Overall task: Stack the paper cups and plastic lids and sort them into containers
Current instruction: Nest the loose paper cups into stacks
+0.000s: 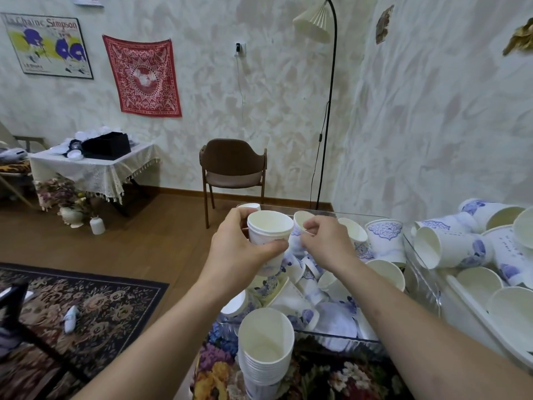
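Observation:
My left hand [235,249] grips a short stack of white paper cups [269,230] with blue print, held upright above the clear container [340,334]. Just to its right, my right hand [326,241] pinches the rim of a single paper cup [301,219] that is tilted toward the stack. Beneath both hands the clear container holds several loose cups lying at all angles. A taller stack of nested cups [265,353] stands on the floral cloth in front of the container.
A second heap of loose cups [473,246] fills a tray on the right by the wall. Across the room stand a brown chair [233,168], a floor lamp [328,111], and a cloth-covered table [95,166] carrying a black box and white lids.

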